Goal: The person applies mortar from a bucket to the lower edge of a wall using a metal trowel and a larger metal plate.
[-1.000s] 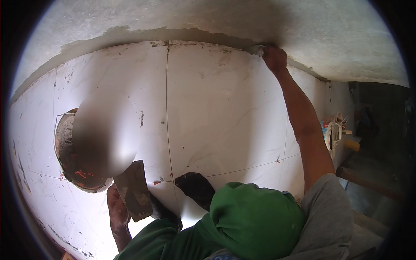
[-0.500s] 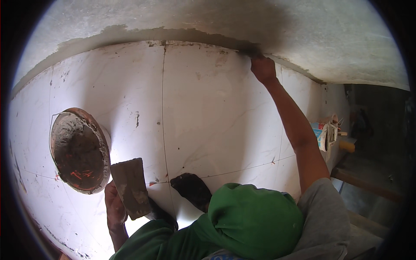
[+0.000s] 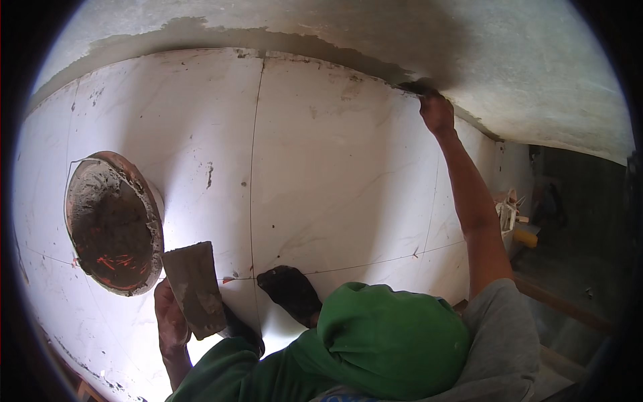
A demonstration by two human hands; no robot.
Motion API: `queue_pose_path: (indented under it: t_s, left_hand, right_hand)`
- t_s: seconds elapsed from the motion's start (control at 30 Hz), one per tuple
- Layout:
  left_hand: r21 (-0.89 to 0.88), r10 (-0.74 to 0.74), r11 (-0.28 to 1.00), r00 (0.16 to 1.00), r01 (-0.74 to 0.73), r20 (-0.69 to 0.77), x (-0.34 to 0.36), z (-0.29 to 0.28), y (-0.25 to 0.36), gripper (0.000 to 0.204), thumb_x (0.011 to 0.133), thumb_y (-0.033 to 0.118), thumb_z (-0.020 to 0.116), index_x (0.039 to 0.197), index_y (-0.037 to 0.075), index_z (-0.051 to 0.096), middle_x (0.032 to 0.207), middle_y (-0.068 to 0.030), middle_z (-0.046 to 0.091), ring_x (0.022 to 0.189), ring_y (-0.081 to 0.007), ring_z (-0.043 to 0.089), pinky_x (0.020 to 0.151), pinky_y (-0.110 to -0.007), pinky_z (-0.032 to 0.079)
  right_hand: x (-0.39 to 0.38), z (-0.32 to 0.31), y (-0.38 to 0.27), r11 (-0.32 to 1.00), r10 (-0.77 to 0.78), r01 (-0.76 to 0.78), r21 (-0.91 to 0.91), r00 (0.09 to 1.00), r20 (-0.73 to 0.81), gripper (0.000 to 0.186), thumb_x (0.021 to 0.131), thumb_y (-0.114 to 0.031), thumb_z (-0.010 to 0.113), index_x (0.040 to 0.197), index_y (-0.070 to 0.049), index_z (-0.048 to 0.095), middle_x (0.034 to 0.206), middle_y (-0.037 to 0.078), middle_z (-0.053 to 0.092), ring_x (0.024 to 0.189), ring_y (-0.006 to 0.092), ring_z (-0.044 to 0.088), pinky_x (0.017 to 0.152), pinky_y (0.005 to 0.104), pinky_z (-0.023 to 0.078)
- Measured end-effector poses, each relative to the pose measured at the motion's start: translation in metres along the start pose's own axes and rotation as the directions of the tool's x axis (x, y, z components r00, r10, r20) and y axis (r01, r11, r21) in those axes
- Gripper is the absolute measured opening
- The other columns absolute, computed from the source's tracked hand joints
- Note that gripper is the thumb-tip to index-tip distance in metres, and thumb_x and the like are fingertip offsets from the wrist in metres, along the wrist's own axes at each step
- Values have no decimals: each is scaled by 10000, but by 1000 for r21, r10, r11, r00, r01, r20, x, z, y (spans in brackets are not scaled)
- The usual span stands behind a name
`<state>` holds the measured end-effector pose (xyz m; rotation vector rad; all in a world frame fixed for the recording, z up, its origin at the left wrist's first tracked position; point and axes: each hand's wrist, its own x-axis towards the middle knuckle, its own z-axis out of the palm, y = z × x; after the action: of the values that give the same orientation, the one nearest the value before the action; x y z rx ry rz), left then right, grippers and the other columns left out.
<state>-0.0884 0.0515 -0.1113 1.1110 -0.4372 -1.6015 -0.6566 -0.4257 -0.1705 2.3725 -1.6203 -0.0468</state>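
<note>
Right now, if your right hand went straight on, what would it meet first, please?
Probably the grey wall just beyond the right hand, though exact depth is unclear.

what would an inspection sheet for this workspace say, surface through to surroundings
Surface: white veined tiles, dark joint lines, specks and stains
Work things: round mortar-caked bucket holding grey-brown, orange-flecked mix; rectangular, grey-smeared flat board
Clutter: yellow object and whitish container at right, details unclear
Hands: left hand holds the board; right hand is curled at the tiles' far edge, what it holds too dark to tell
Cables: nothing seen
Surroundings: rough grey wall with a darker grey strip along the tiles
</note>
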Motion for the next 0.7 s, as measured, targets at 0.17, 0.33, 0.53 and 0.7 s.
queue_pose_path:
  t_s: [0.17, 0.33, 0.53, 0.7]
  left_hand:
    - [58, -113, 992, 993, 114, -16, 16, 20, 17, 322, 1039, 219, 611, 1222, -42, 651, 1073, -119, 748, 897, -159, 728, 804, -298, 595]
    - [1, -34, 999, 999, 34, 36, 16, 27, 12, 323, 1023, 195, 626, 1241, -43, 648, 1117, -125, 737, 959, -174, 728, 841, -319, 600]
    - [-226, -176, 957, 983, 182, 48, 45, 46, 4, 373, 1041, 268, 612, 1291, -8, 615, 1149, -91, 711, 987, -174, 719, 858, -349, 611]
    - [-412, -300, 865, 953, 287, 34, 78, 61, -3, 333, 1074, 235, 512, 1253, -23, 620, 1143, -115, 706, 984, -211, 726, 873, -389, 623]
  right_hand:
    - [25, 9, 8, 990, 93, -79, -118, 989, 119, 182, 970, -203, 648, 1072, -80, 735, 1042, 213, 723, 942, 433, 701, 804, 523, 567]
    - [-6, -55, -27, 995, 28, -41, -92, 990, -136, 199, 960, -179, 627, 1085, -89, 754, 977, 166, 759, 858, 385, 730, 806, 498, 593]
    - [-85, -132, -183, 654, 95, -10, 757, 993, -69, 146, 966, -94, 697, 1087, -34, 753, 825, 151, 753, 698, 202, 761, 619, 320, 574]
    - [-127, -183, -303, 529, -239, 530, 663, 843, -483, 319, 887, -5, 732, 1202, 33, 707, 983, 173, 744, 797, 276, 747, 632, 344, 589]
